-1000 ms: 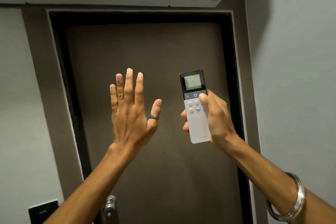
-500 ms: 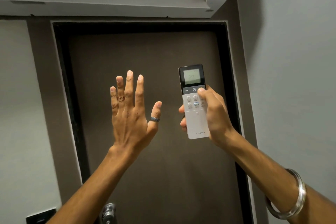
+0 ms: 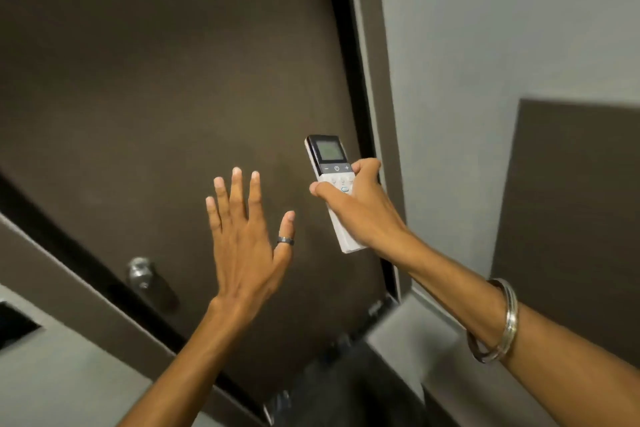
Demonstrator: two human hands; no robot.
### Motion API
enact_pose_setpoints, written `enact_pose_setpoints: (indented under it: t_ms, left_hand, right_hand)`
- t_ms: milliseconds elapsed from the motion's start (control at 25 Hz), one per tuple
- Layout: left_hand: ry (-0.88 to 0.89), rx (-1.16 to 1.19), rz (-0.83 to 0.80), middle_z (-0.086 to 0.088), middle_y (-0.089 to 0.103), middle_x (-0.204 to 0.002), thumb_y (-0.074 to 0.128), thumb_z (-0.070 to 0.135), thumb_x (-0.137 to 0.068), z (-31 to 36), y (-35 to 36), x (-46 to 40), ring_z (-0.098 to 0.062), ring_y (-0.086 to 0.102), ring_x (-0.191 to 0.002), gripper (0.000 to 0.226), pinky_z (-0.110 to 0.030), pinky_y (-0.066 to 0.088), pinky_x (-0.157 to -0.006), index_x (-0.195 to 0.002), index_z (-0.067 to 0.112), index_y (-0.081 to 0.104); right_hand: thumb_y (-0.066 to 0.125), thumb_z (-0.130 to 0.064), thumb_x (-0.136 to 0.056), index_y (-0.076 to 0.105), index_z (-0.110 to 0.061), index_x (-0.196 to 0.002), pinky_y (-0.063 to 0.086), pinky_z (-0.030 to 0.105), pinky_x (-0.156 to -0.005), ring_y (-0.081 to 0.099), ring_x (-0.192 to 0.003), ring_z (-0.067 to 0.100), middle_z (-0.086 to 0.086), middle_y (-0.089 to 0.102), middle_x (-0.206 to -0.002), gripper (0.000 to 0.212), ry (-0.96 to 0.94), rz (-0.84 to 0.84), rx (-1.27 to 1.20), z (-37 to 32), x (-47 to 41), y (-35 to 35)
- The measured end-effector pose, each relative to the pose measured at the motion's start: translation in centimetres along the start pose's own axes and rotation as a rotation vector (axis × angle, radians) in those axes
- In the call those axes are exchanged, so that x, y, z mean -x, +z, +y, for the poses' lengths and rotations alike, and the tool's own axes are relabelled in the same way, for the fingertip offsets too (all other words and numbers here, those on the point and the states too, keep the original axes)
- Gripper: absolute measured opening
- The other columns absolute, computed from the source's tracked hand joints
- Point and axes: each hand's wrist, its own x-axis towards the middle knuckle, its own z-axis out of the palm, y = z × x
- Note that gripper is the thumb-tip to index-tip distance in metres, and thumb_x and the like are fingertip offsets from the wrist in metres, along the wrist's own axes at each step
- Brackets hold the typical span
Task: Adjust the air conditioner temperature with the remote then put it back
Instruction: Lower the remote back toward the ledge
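Right hand (image 3: 360, 208) is gripping the remote (image 3: 334, 180) around its lower body, thumb lying across the button pad, screen end pointing toward 11 o'clock. Remote is sitting in mid-air in front of the dark door (image 3: 156, 97), at about 2 o'clock from the left hand (image 3: 247, 236).

Left hand is empty, fingers spread flat, palm facing the door; contact with the door cannot be told. Ring (image 3: 285, 240) on its thumb; bangle (image 3: 498, 322) on the right forearm.

Display is lit but blurred; digits are unreadable. Air conditioner is not appearing in this view, and the door handle (image 3: 140, 272) is showing at 8 o'clock.

Judgement: the adjusting step is probably finishing or finished, though the setting cannot be confirmed. Returning the remote is not yet done; its resting place is not identifiable here.
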Motion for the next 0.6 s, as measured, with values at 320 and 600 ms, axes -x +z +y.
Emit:
enact_pose_setpoints:
  t_ms: [320,600]
  left_hand:
    - [-0.035,0.176,-0.751,-0.014,0.007,-0.174,0.031,0.059,-0.102,7.5,17.5,21.7,-0.031,-0.008,-0.161,0.077,-0.053,0.004,-0.132,-0.164,0.014,0.020]
    - [0.160,0.239,-0.965,-0.018,0.009,-0.174,0.039,0.054,-0.103,12.9,37.6,33.9,-0.035,-0.004,-0.161,0.076,-0.052,0.003,-0.132,-0.164,0.011,0.022]
  right_hand:
    - [0.091,-0.021,-0.073,0.070,-0.016,-0.096,0.051,0.017,-0.049,0.072,-0.069,0.019,0.002,0.074,-0.082,0.032,0.946,0.435,-0.193,33.6,10.6,-4.7]
    - [0.100,-0.030,-0.061,0.077,-0.007,-0.093,0.066,0.041,-0.077,0.077,-0.079,0.026,0.008,0.079,-0.090,0.045,1.268,0.808,-0.120,62.9,13.4,-9.6]
